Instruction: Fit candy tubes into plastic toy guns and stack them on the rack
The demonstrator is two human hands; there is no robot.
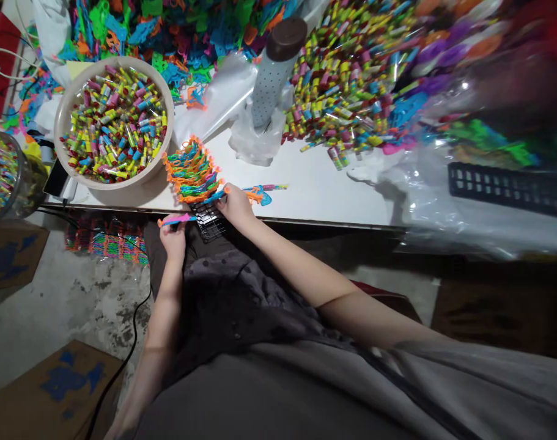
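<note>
A black grid rack (208, 227) juts over the table's front edge, and a dense row of colourful plastic toy pieces (192, 168), mostly orange, blue and green, stands in it. My left hand (173, 238), left of the rack, is closed on a slim pink-and-blue plastic toy piece (180, 219). At the near right end of the row, my right hand (236, 208) pinches a blue plastic toy piece (217, 195); its fingertips are partly hidden. Just beyond that hand, a blue-and-orange toy piece (263, 195) and a candy-filled tube (273, 187) lie on the white table (315, 198).
A round tub (60, 131) of small colourful tubes stands at the left. A dark-lidded bottle (272, 76) rises behind, near a heap of tubes (351, 79). Plastic bags and a black rack (507, 186) lie right. Cardboard boxes (62, 391) and a cable (134, 348) are below.
</note>
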